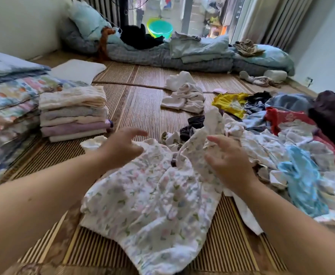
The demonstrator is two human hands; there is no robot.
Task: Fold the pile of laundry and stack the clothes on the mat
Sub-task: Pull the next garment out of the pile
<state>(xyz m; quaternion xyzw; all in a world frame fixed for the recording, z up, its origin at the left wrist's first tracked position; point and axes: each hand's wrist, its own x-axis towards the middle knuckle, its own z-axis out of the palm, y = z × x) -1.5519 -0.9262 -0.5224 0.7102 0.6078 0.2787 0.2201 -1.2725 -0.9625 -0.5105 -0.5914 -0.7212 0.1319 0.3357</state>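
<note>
The floral garment lies unfolded under my left hand and right hand, fingers apart, gripping nothing; left of it the folded stack stands, right of it the laundry pile remains.

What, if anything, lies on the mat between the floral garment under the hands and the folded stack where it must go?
Nothing visible does. Bare mat separates the floral garment from the folded stack to its left; only a small white piece lies near the stack's base.
</note>
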